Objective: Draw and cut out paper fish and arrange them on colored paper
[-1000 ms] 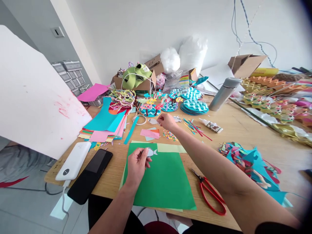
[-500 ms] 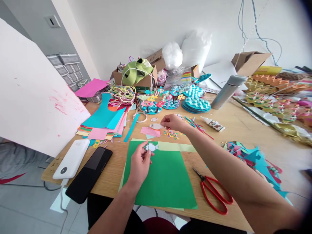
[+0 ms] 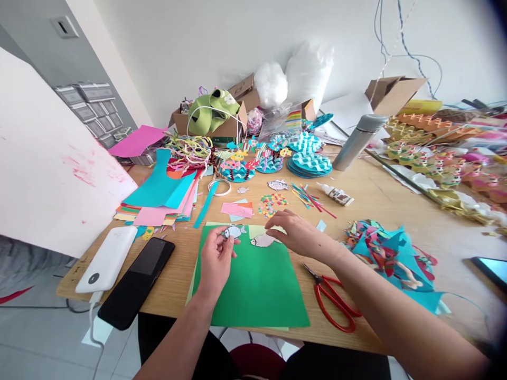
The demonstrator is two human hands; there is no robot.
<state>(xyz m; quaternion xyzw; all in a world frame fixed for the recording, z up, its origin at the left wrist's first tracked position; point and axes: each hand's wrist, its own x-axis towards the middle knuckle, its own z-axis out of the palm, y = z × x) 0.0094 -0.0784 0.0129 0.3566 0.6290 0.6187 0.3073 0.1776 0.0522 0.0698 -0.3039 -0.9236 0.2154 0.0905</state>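
My left hand (image 3: 217, 253) pinches a white paper fish cutout (image 3: 234, 232) with a dark outline above the top left of a green paper sheet (image 3: 253, 290). My right hand (image 3: 291, 232) has its fingers bent over the tail end of a pale pinkish paper fish cutout (image 3: 262, 241), near the sheet's top edge. Its fingertips partly hide that tail. Farther back on the table lie a larger fish cutout (image 3: 278, 184) and a small one (image 3: 243, 190). Red-handled scissors (image 3: 336, 303) rest right of the green sheet.
Colored dots (image 3: 273, 203), thin paper strips (image 3: 312, 200) and a glue bottle (image 3: 336, 194) lie beyond my hands. At left are a paper stack (image 3: 162, 184), a phone (image 3: 137, 282) and a power bank (image 3: 106, 258). Paper scraps (image 3: 390, 258) and a flask (image 3: 358, 142) are at right.
My right hand has brought the pinkish fish cutout from the table beyond the green sheet back to the sheet's top edge. My left hand still holds its fish. The view has shifted slightly.
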